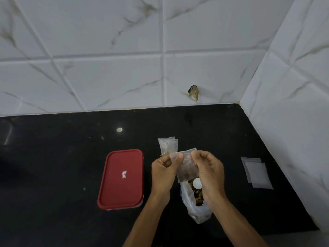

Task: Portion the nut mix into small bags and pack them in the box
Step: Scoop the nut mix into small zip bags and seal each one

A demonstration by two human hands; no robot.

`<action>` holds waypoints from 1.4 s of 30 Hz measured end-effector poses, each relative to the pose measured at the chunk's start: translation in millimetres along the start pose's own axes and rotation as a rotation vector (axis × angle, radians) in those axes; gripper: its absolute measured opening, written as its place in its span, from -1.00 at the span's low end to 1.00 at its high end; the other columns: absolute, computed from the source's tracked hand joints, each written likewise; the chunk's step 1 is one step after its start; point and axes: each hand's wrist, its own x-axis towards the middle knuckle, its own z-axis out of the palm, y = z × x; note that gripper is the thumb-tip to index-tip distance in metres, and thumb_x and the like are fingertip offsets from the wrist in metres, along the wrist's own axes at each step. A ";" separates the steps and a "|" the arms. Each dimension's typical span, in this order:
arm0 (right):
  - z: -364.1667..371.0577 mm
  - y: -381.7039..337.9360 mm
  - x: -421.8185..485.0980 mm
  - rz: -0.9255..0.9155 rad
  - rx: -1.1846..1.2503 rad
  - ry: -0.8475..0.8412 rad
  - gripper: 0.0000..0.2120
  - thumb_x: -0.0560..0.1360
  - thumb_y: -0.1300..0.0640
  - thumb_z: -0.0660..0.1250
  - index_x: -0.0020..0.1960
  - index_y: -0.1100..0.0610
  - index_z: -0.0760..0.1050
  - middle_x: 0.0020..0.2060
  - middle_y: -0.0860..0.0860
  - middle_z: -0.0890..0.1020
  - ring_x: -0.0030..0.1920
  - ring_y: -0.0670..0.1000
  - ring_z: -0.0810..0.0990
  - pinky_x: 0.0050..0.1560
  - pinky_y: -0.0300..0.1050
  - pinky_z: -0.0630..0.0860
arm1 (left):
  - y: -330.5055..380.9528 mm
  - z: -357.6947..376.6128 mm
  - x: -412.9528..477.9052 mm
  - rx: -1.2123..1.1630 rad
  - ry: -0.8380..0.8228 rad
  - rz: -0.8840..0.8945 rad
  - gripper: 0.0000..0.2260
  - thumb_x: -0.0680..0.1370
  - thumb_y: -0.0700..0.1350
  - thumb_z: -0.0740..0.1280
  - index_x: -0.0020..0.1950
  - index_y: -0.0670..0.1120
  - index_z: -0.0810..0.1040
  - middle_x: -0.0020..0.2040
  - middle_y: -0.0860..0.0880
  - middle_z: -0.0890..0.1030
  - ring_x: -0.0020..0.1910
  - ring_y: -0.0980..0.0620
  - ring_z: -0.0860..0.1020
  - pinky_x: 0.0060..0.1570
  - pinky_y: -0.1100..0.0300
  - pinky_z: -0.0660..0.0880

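Observation:
Between both hands hangs a small clear zip bag [187,166] with some nut mix in its lower part. My left hand [164,171] pinches its top left edge and my right hand [209,171] pinches its top right edge. Right below it stands the large open plastic bag of nut mix [195,202] with a white scoop [197,183] inside. Behind my hands lie two small filled bags [168,145]. The box with a red lid [122,179] rests shut to the left.
A short stack of empty small bags [257,172] lies to the right on the black counter [53,166]. White tiled walls close the back and the right side. A chipped spot [194,91] marks the back wall.

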 end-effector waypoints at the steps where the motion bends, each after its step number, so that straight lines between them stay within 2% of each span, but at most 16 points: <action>1: 0.3 0.8 -0.5 0.010 0.024 0.010 -0.93 0.53 0.10 0.40 -0.04 0.09 0.62 -0.18 -0.07 0.70 -0.13 -0.13 0.69 -0.22 -0.25 0.58 | -0.2 -1.0 -0.6 -0.023 -0.005 -0.022 -0.87 0.58 -0.13 0.41 0.07 -0.15 0.69 -0.04 -0.07 0.75 -0.01 -0.02 0.73 0.03 0.04 0.65; 5: 0.3 5.2 -0.2 0.064 0.085 0.040 -0.92 0.51 0.11 0.42 -0.09 0.13 0.64 -0.18 0.01 0.70 -0.09 -0.01 0.70 -0.06 -0.06 0.62 | -0.9 -3.4 -1.3 -0.085 0.020 -0.087 -0.87 0.59 -0.14 0.40 0.01 -0.17 0.71 -0.01 -0.11 0.75 0.04 -0.08 0.72 0.07 -0.04 0.63; 10: 3.1 10.8 -1.1 0.100 0.109 0.047 -0.90 0.50 0.14 0.41 -0.13 0.17 0.63 -0.17 0.07 0.69 -0.05 0.09 0.69 0.00 0.04 0.63 | -0.5 1.4 -4.3 -0.114 0.110 -0.081 -0.82 0.57 -0.22 0.41 -0.22 -0.11 0.70 -0.12 -0.11 0.75 -0.05 -0.07 0.73 0.05 -0.05 0.63; 14: 4.5 10.0 -1.0 0.101 0.104 0.030 -0.85 0.54 0.10 0.38 -0.06 0.20 0.61 -0.16 0.07 0.70 -0.09 0.04 0.70 -0.11 -0.09 0.59 | -0.7 -1.0 -5.4 -0.096 0.067 -0.058 -0.83 0.62 -0.18 0.35 -0.07 -0.16 0.73 -0.07 -0.14 0.75 0.00 -0.11 0.72 0.10 -0.05 0.62; 16: 6.2 11.2 -1.5 0.103 0.070 0.020 -0.80 0.57 0.08 0.34 -0.03 0.22 0.61 -0.15 0.09 0.69 -0.08 0.04 0.69 -0.07 -0.07 0.59 | -0.5 -3.4 -5.6 -0.102 0.053 -0.067 -0.79 0.65 -0.15 0.31 -0.03 -0.15 0.73 -0.03 -0.14 0.75 0.02 -0.10 0.72 0.12 -0.05 0.61; 18: 8.3 12.7 -2.7 0.082 0.013 0.017 -0.76 0.59 0.05 0.31 -0.03 0.23 0.60 -0.17 0.08 0.68 -0.11 0.05 0.66 -0.07 -0.03 0.60 | -2.1 -4.1 -5.1 -0.098 0.081 -0.059 -0.76 0.65 -0.15 0.30 -0.08 -0.10 0.75 -0.05 -0.11 0.76 0.01 -0.07 0.72 0.15 -0.06 0.60; 20: 8.7 14.7 -4.4 0.024 -0.001 0.025 -0.78 0.59 0.04 0.31 -0.08 0.19 0.59 -0.30 -0.04 0.67 -0.22 -0.05 0.65 -0.22 -0.16 0.56 | -4.4 -2.2 -5.7 -0.083 0.129 -0.042 -0.71 0.64 -0.17 0.31 -0.19 -0.03 0.75 -0.10 -0.07 0.75 -0.01 -0.04 0.72 0.16 -0.08 0.59; 22: 8.3 14.5 -7.2 -0.010 -0.012 0.060 -0.80 0.59 0.05 0.31 -0.11 0.14 0.59 -0.33 -0.10 0.66 -0.28 -0.14 0.64 -0.24 -0.23 0.54 | -8.5 -0.1 -6.3 -0.070 0.156 -0.030 -0.70 0.64 -0.17 0.31 -0.23 -0.03 0.74 -0.12 -0.09 0.75 -0.01 -0.08 0.71 0.17 -0.11 0.60; 25: 9.4 14.6 -9.9 -0.052 -0.055 0.090 -0.84 0.59 0.05 0.31 -0.10 0.08 0.58 -0.26 -0.15 0.67 -0.20 -0.15 0.66 -0.15 -0.16 0.59 | -13.2 2.9 -8.4 -0.071 0.188 -0.019 -0.75 0.64 -0.17 0.32 -0.16 -0.08 0.74 -0.11 -0.09 0.74 0.01 -0.08 0.71 0.15 -0.10 0.61; 28: 12.1 16.8 -11.0 -0.060 -0.104 0.111 -0.83 0.59 0.03 0.29 -0.10 0.08 0.58 -0.26 -0.09 0.67 -0.18 -0.12 0.66 -0.12 -0.11 0.62 | -15.1 5.4 -9.6 -0.039 0.226 0.021 -0.75 0.63 -0.17 0.33 -0.18 -0.04 0.73 -0.16 -0.02 0.73 -0.09 0.09 0.69 0.11 -0.04 0.61; 30: 12.5 21.6 -9.8 -0.056 -0.157 0.114 -0.78 0.58 -0.04 0.28 -0.09 0.08 0.58 -0.22 -0.02 0.67 -0.18 -0.08 0.67 -0.05 0.02 0.65 | -14.5 5.0 -11.0 -0.011 0.211 0.041 -0.76 0.64 -0.15 0.34 -0.17 -0.01 0.73 -0.16 0.03 0.73 -0.11 0.15 0.69 0.08 -0.01 0.61; 32: 12.6 23.3 -12.7 -0.091 -0.193 0.116 -0.70 0.54 -0.21 0.27 -0.07 0.02 0.57 -0.18 -0.03 0.66 -0.15 -0.06 0.67 -0.03 0.10 0.64 | -13.4 2.8 -10.2 0.034 0.152 0.041 -0.85 0.61 -0.10 0.38 -0.10 -0.02 0.72 -0.12 0.04 0.74 -0.08 0.13 0.70 0.07 -0.01 0.63; 34: 12.4 25.1 -16.2 -0.128 -0.254 0.137 -0.56 0.43 -0.43 0.23 -0.07 -0.08 0.55 -0.15 -0.08 0.66 -0.11 -0.08 0.67 -0.05 0.01 0.62 | -12.2 -0.7 -8.5 0.059 0.091 0.019 -0.93 0.57 -0.07 0.44 -0.05 -0.01 0.71 -0.10 0.05 0.74 -0.07 0.11 0.71 0.04 0.02 0.65; 35: 11.9 25.5 -16.9 -0.138 -0.263 0.142 -0.57 0.43 -0.43 0.24 -0.08 -0.08 0.55 -0.14 -0.08 0.66 -0.10 -0.10 0.67 -0.06 -0.07 0.62 | -11.9 -1.6 -7.7 0.060 0.066 -0.002 -0.94 0.55 -0.06 0.46 -0.04 -0.01 0.71 -0.09 0.06 0.74 -0.06 0.11 0.71 0.02 0.02 0.65; 38: 12.9 26.1 -16.2 -0.080 -0.182 0.072 -0.81 0.57 -0.07 0.32 -0.08 0.03 0.58 -0.17 -0.02 0.67 -0.14 -0.13 0.67 -0.16 -0.24 0.58 | -13.8 -2.6 -6.7 0.078 0.032 -0.027 -0.97 0.52 -0.07 0.49 -0.07 0.02 0.72 -0.10 0.08 0.74 -0.05 0.13 0.70 0.01 0.06 0.63; 42: 11.8 27.4 -16.9 -0.044 -0.191 0.024 -0.83 0.59 0.04 0.30 -0.15 0.04 0.56 -0.29 -0.03 0.64 -0.23 -0.32 0.62 -0.27 -0.46 0.48 | -21.0 -2.2 -5.9 0.172 0.074 0.032 -0.98 0.55 -0.08 0.47 -0.07 0.02 0.71 -0.13 0.18 0.73 -0.09 0.27 0.67 -0.17 0.34 0.56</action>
